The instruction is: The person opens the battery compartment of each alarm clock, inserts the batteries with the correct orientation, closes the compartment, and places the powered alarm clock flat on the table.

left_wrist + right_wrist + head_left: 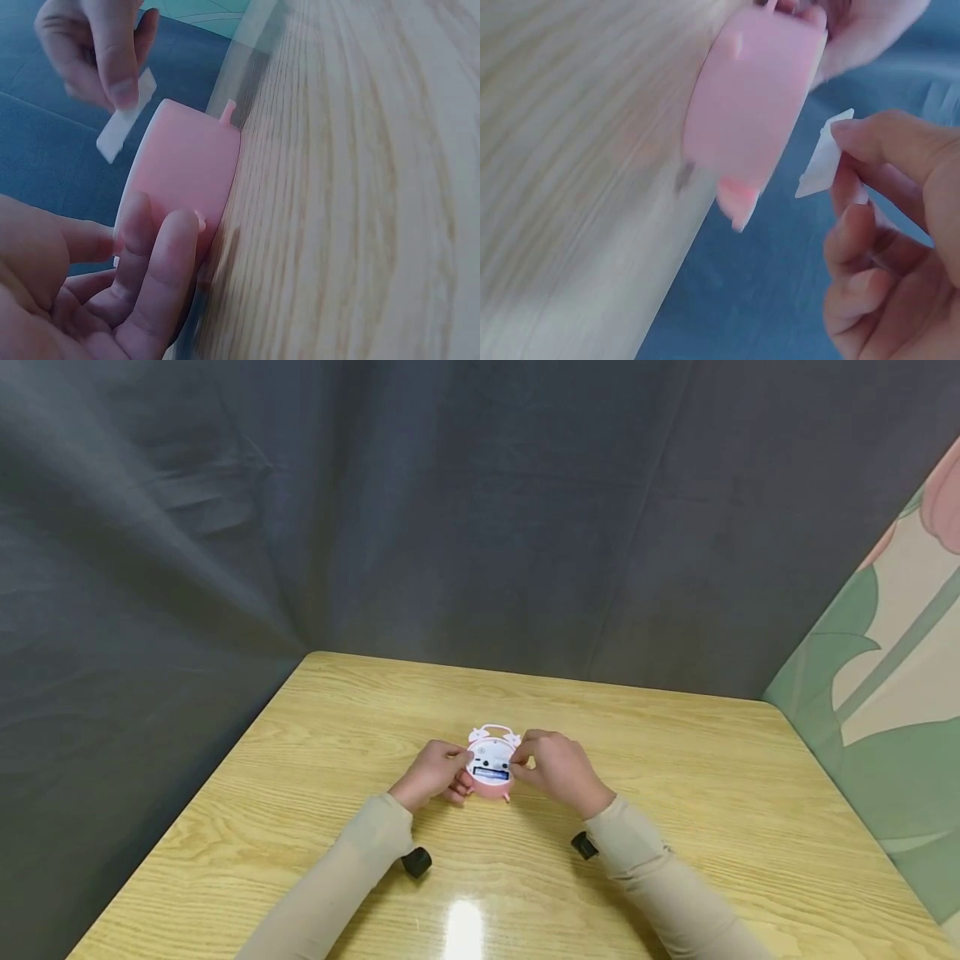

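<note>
A pink twin-bell alarm clock (492,790) lies on the table with its white back facing up, bells and handle away from me, feet toward me. In its uncovered battery slot sits a blue battery (491,773). My left hand (433,772) grips the clock's left side, thumb at the rim of the back and fingers against the pink casing. Between the thumb and fingers of my right hand (561,770) is a small white battery cover (825,163), pinched just above the back and apart from it in the wrist views.
The wood-grain table (720,810) extends around the clock on every side. Behind it hangs a dark grey curtain (480,527), which also runs down the left. A floral panel (885,693) borders the right edge. Each wrist wears a black camera (417,862).
</note>
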Demonstrator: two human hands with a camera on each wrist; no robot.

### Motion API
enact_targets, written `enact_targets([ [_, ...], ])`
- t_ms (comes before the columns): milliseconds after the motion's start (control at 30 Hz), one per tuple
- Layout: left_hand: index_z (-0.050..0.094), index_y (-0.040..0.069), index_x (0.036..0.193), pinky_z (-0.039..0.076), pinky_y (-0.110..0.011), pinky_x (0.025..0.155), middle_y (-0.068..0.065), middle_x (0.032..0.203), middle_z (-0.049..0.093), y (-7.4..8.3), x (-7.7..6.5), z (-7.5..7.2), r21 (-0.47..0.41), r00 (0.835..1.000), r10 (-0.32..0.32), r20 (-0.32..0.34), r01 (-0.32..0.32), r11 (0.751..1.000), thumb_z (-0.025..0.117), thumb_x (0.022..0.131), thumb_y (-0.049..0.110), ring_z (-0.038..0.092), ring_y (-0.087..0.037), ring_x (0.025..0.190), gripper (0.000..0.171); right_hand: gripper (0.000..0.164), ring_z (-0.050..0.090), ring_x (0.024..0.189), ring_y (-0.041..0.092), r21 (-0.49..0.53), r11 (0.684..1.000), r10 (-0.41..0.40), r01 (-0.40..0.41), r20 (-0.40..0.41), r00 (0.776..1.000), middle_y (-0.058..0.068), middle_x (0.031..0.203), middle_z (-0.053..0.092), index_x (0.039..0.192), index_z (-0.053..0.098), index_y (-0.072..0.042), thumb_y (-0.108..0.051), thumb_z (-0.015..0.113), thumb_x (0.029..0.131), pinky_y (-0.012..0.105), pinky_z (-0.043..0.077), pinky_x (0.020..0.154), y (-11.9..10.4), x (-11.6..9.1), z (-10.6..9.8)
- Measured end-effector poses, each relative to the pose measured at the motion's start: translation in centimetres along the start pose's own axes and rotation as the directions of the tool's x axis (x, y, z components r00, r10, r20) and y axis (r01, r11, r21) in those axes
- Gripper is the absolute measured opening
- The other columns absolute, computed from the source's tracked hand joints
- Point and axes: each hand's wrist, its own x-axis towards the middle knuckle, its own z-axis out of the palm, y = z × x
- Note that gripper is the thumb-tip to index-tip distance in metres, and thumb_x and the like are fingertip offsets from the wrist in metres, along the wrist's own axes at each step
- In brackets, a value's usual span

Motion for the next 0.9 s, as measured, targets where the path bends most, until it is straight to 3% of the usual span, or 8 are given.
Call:
enact_targets([
  [233,0.065,-0.009,0.115,0.06,-0.029,0.052,-0.012,0.071,0.066,-0.1,0.1,0.0,0.0,1.0,0.006,-0.007,-0.006,1.0,0.051,0.104,0.016,0.062,-0.015,0.056,0.03,0.025,0.042,0.059,0.003,-0.069,0.989,-0.128,0.13,0.025,0.991,-0.009,0.071,0.052,0.063,0.064,-0.023,-0.005,0.07,0.079,0.019,0.038,0.046,-1.5,1.1,1.5],
  [567,0.067,-0.007,0.107,0.059,-0.028,0.051,-0.011,0.069,0.065,0.2,-0.1,0.1,0.0,1.0,0.004,-0.008,-0.004,1.0,0.051,0.104,0.017,0.061,-0.014,0.055,0.029,0.03,0.039,0.055,0.003,-0.125,0.985,-0.115,0.118,0.025,0.993,-0.009,0.069,0.048,0.06,0.059,-0.024,-0.003,0.069,0.078,0.019,0.035,0.043,-1.8,1.3,2.2],
  [900,0.066,-0.008,0.113,0.059,-0.028,0.05,-0.009,0.068,0.065,-0.1,0.2,0.1,-0.001,1.0,-0.002,-0.005,0.002,1.0,0.051,0.104,0.017,0.06,-0.013,0.053,0.03,0.025,0.041,0.056,0.003,-0.127,0.986,-0.108,0.109,0.018,0.994,-0.01,0.07,0.05,0.063,0.064,-0.023,-0.004,0.07,0.078,0.019,0.037,0.045,-1.7,1.3,2.4],
])
